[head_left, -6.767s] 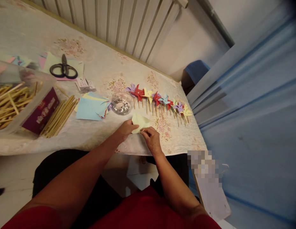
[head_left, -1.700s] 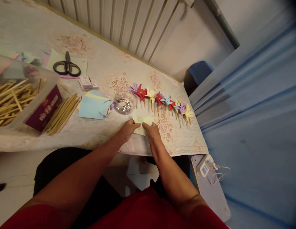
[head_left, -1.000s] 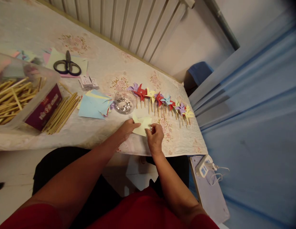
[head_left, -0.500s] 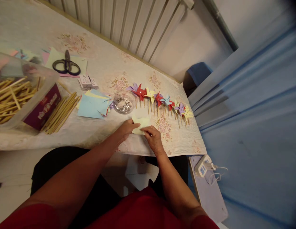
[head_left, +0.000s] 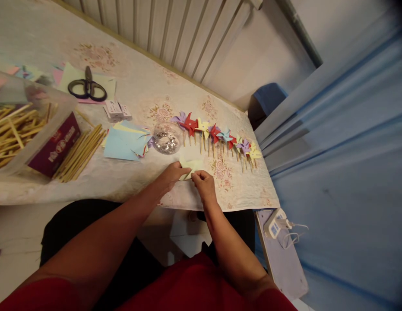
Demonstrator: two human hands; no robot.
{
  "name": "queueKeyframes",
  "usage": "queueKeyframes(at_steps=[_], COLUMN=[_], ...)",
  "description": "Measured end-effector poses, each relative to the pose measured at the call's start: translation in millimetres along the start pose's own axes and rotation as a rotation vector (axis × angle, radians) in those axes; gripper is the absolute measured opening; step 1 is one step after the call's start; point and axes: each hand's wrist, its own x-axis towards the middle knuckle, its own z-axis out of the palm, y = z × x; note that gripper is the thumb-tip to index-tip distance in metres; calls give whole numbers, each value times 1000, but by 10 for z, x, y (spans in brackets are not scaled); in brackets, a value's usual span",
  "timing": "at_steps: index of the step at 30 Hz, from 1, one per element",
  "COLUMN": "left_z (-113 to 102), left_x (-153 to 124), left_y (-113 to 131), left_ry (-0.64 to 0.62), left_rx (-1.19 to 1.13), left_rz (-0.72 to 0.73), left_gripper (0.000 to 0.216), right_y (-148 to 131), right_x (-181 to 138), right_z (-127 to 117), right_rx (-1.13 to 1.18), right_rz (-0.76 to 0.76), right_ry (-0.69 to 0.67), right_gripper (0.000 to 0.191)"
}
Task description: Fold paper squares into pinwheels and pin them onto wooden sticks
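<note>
A pale yellow-green sheet of paper (head_left: 194, 164) with cut flaps is between my hands near the table's front edge. My left hand (head_left: 173, 172) pinches its left side, thumb on top. On the other side my right hand (head_left: 204, 181) has its thumb and fingertips closed on a flap at the paper's lower right. Just behind the paper stands a round clear dish of small shiny pins (head_left: 166, 140). Paper pinwheels on sticks (head_left: 215, 133) lie in a row beyond my right hand, in red, purple, yellow and blue.
Cut paper squares (head_left: 125, 142) lie left of the dish. Farther left are small boxes (head_left: 116, 110), black scissors (head_left: 87, 88) on paper, a bundle of sticks (head_left: 79, 155) and a plastic bin (head_left: 63, 112) of sticks. A power strip (head_left: 276, 224) rests beyond the right corner.
My right hand has shifted slightly left and turned, bending a flap of the paper inward. My left hand keeps its hold on the paper.
</note>
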Motion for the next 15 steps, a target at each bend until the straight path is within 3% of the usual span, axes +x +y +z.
queueKeyframes(at_steps=[9, 15], left_z=[-10, 6], left_x=[20, 8], left_y=[-17, -10], left_ry=[1, 33], left_rx=[36, 10], left_rz=[11, 6], left_gripper=[40, 45], right_y=[84, 89], right_x=[76, 91], right_z=[80, 96], right_rx=[33, -36], right_rz=[105, 84], right_ry=[56, 91], right_gripper=[20, 19])
